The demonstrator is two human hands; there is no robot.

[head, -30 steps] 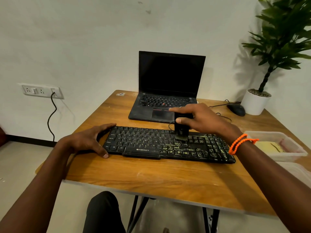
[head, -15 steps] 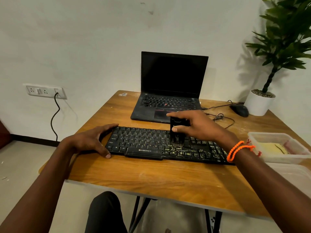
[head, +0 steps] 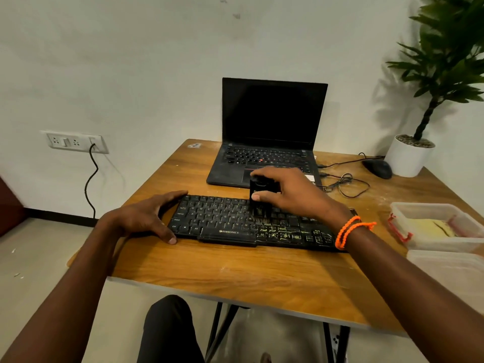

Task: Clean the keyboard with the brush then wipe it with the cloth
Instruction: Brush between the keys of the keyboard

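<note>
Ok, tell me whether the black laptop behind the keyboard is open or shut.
Open: the black laptop's dark screen stands upright, its keys exposed.

1 keyboard [head: 251, 224], 1 brush [head: 260, 197], 2 hands, 1 laptop [head: 269, 134].

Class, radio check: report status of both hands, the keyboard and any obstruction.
Left hand steadies keyboard at its left end. Right hand grips brush, bristles on middle keys. Yellowish dust on right-side keys. Nothing in the way.

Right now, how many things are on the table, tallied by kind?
Keyboard: 1
Brush: 1, gripped by the right hand
Laptop: 1
Mouse: 1
Potted plant: 1
Plastic containers: 2
Total: 7
</note>
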